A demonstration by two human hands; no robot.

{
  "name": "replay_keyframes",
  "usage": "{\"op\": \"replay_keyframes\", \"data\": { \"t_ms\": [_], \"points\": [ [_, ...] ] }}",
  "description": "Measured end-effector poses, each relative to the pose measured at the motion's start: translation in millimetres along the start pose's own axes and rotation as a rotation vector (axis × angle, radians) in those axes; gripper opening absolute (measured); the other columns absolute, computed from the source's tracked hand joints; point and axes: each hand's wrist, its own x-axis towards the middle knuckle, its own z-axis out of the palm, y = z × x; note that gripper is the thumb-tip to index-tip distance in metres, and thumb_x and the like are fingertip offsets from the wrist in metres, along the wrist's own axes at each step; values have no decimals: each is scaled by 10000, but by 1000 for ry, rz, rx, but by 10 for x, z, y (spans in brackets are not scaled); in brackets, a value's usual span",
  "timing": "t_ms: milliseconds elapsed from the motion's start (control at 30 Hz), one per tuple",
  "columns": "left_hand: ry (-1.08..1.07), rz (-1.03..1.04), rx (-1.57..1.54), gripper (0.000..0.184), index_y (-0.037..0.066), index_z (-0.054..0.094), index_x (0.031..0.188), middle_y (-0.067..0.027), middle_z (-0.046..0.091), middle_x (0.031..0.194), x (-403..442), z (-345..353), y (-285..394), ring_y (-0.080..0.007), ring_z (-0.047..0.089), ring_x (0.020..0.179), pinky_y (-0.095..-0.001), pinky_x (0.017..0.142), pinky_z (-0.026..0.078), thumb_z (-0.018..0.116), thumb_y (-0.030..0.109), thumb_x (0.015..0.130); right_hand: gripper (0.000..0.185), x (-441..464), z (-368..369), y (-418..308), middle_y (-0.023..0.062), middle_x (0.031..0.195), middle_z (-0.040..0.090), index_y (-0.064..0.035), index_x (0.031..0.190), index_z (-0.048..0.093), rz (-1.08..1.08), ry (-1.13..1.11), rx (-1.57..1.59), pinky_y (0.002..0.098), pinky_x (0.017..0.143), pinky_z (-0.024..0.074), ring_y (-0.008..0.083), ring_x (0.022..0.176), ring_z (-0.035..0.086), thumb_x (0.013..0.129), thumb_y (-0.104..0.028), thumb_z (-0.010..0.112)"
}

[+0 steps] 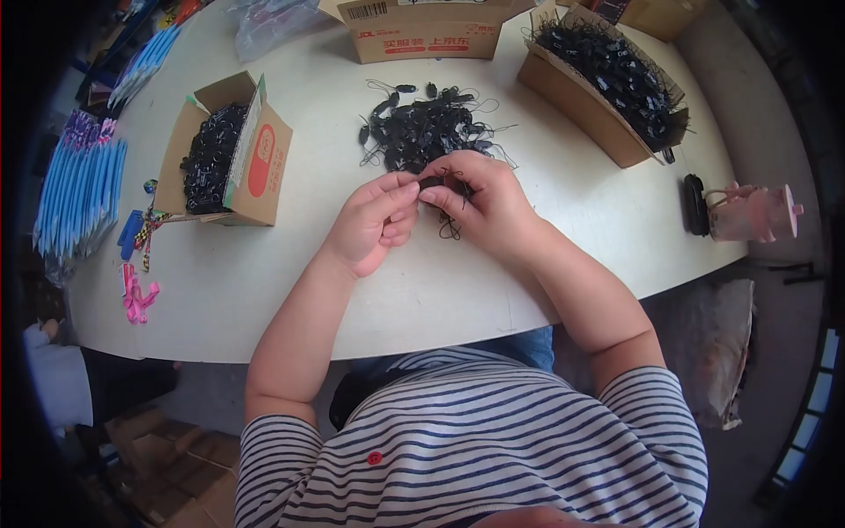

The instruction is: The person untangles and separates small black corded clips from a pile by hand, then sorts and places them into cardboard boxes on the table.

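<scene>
My left hand and my right hand meet near the middle of the table, just below a pile of black corded pieces. A small black piece is pinched between the fingertips of both hands. Thin black cord loops hang below my right hand, and more cord shows by its fingers. Some of the piece is hidden by the fingers.
On the white table stand a carton of black parts at left, a long carton of corded pieces at right, and a printed carton behind. Blue packets lie far left; a pink cup stands right.
</scene>
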Motion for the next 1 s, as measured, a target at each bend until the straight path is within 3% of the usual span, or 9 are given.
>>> {"op": "replay_keyframes", "data": {
  "t_ms": [267, 433, 567, 633, 733, 767, 867, 1000],
  "points": [
    [-81, 9, 24, 117, 80, 529, 974, 52, 384, 646, 18, -94, -28, -30, 327, 515, -157, 427, 246, 511, 163, 893, 172, -4, 8, 7, 133, 797, 601, -13, 900, 591, -96, 9, -24, 341, 632, 474, 307, 724, 581, 739, -40, 645],
    [-48, 50, 47, 98, 74, 553, 927, 69, 375, 592, 9, -24, -38, -17, 311, 487, -161, 427, 225, 523, 160, 891, 175, -2, -22, -40, 127, 761, 579, -21, 897, 589, -146, 1, -85, 345, 615, 468, 307, 701, 567, 728, -13, 636],
    [-121, 46, 48, 103, 91, 525, 958, 49, 412, 687, 17, -81, -45, -32, 311, 511, -159, 430, 237, 481, 172, 911, 165, -2, -12, -18, 114, 741, 567, -19, 891, 582, -153, 59, -62, 323, 594, 455, 277, 670, 555, 737, -23, 642],
    [-50, 41, -21, 97, 93, 507, 916, 39, 390, 668, 4, -46, -8, -44, 305, 505, -167, 422, 234, 450, 171, 907, 146, 4, -6, 18, 95, 735, 572, -15, 893, 574, -151, 130, -40, 292, 565, 441, 236, 644, 550, 759, -31, 630],
    [-51, 47, -163, 114, 90, 471, 868, 17, 365, 654, 33, -116, 16, -64, 304, 499, -178, 409, 237, 407, 183, 887, 104, 48, -95, -13, 54, 713, 552, -17, 886, 546, 368, 235, 635, 238, 497, 386, 163, 587, 502, 801, -61, 587],
    [-70, 52, -216, 122, 88, 457, 855, 8, 358, 651, 42, -143, 23, -72, 306, 497, -182, 405, 239, 394, 189, 878, 85, 63, -157, 70, 31, 699, 520, -37, 868, 518, 462, 215, 913, 215, 450, 335, 119, 546, 446, 844, -110, 480],
    [-112, 51, -317, 154, 77, 445, 840, -11, 368, 669, 17, -120, 56, -86, 312, 497, -190, 394, 240, 375, 214, 859, 137, 106, -234, 114, 38, 673, 498, -49, 844, 499, 524, 217, 1328, 230, 426, 336, 131, 505, 412, 851, -148, 406],
    [-77, 38, -332, 202, 75, 454, 809, -20, 380, 685, -21, -60, 114, -87, 318, 499, -189, 387, 235, 375, 249, 875, 193, 204, -228, 31, 67, 710, 552, -58, 808, 524, 806, 408, 1341, 228, 419, 360, 148, 545, 485, 848, -198, 396]
  ]
}}
